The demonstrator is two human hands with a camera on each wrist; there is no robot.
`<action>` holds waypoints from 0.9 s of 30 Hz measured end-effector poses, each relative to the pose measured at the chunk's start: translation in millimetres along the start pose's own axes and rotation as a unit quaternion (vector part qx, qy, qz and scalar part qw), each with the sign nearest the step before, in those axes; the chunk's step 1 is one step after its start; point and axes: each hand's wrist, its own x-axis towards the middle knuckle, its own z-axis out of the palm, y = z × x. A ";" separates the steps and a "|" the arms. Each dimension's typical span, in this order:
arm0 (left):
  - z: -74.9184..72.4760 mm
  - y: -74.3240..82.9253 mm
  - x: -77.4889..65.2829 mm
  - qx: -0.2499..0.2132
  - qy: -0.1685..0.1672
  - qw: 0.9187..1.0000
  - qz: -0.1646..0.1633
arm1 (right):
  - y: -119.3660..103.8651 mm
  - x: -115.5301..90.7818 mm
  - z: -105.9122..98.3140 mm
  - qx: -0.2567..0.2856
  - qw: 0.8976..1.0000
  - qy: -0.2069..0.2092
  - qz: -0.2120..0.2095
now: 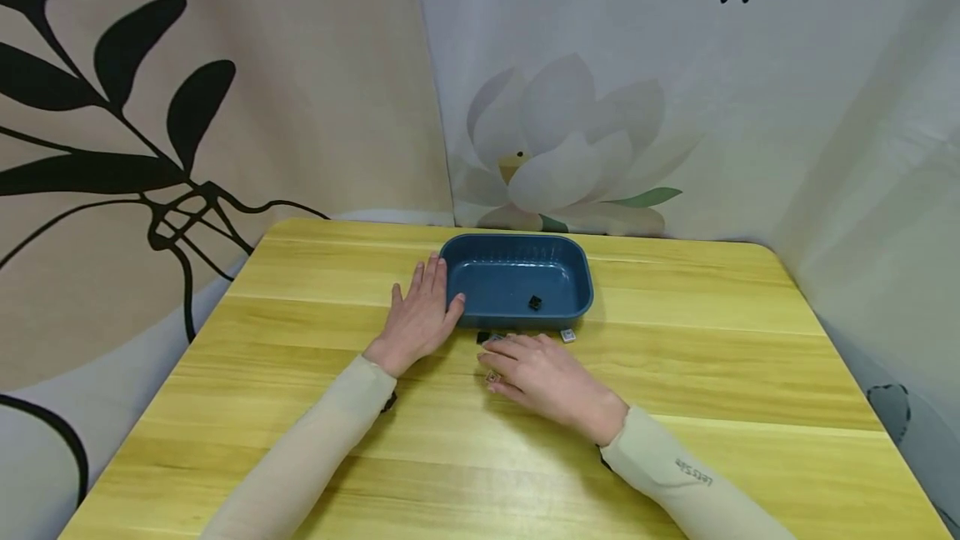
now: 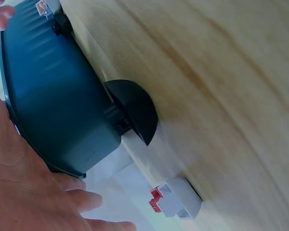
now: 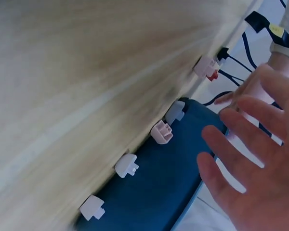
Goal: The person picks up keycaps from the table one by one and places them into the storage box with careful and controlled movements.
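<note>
My left hand (image 1: 418, 315) rests against the left end of a blue rectangular box (image 1: 517, 322), its fingers straight along the rim. A small black keycap-like piece (image 1: 535, 302) lies inside the box. In front of it my right hand (image 1: 543, 375) hovers low over the table, fingers loose and spread, with nothing visibly held. Near its fingertips are a brownish piece (image 1: 492, 376) and a black piece (image 1: 482, 338), while a white piece (image 1: 567, 336) sits by the box's front wall. The right wrist view shows a pink piece (image 3: 162, 132) and white pieces (image 3: 126, 165) along the box.
In the left wrist view, a black curved piece (image 2: 135, 110) and a white cap with a red part (image 2: 182, 198) lie on the wooden table (image 1: 712, 340). A printed curtain (image 1: 300, 90) hangs behind the table's back edge.
</note>
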 end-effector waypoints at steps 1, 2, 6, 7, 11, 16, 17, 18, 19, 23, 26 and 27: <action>-0.3 0.2 -0.1 0.000 -0.001 1.000 -0.001 | -0.9 0.3 -0.2 0.002 1.000 -0.013 -0.002; -0.5 0.3 -0.1 0.001 -0.002 1.000 -0.002 | -1.7 0.7 0.0 0.002 1.000 -0.029 -0.005; -1.3 0.6 -0.5 0.002 -0.006 1.000 -0.004 | -5.5 1.6 0.0 0.003 0.996 -0.087 -0.005; -1.3 0.5 -0.6 0.002 -0.006 1.000 -0.004 | -6.5 1.9 0.4 0.001 0.995 -0.098 -0.005; -0.4 0.0 -0.6 -0.005 0.000 1.000 -0.004 | -9.6 3.4 3.2 -0.017 0.993 -0.121 -0.003; 0.9 -0.7 -0.8 -0.015 0.009 1.000 -0.002 | -11.8 4.8 6.4 -0.031 0.992 -0.122 -0.001; 0.7 -0.7 -0.8 -0.014 0.008 1.000 -0.001 | -11.8 4.9 6.7 -0.032 0.992 -0.120 0.000; 0.5 -0.6 -1.0 -0.014 0.007 1.000 -0.001 | -11.8 4.8 7.0 -0.034 0.992 -0.119 0.000; 0.3 -0.7 -0.9 -0.012 0.006 1.000 -0.001 | -11.8 4.7 7.3 -0.035 0.993 -0.117 0.000; -0.4 -0.6 -0.5 -0.012 0.002 1.000 -0.001 | -10.9 4.2 8.3 -0.045 0.994 -0.097 -0.005; -0.7 -0.5 -0.4 -0.015 0.001 1.000 -0.003 | -10.2 3.3 9.4 -0.056 0.995 -0.080 -0.010; -0.8 -0.5 -0.5 -0.016 0.002 1.000 -0.003 | -9.9 2.8 9.4 -0.061 0.995 -0.074 -0.012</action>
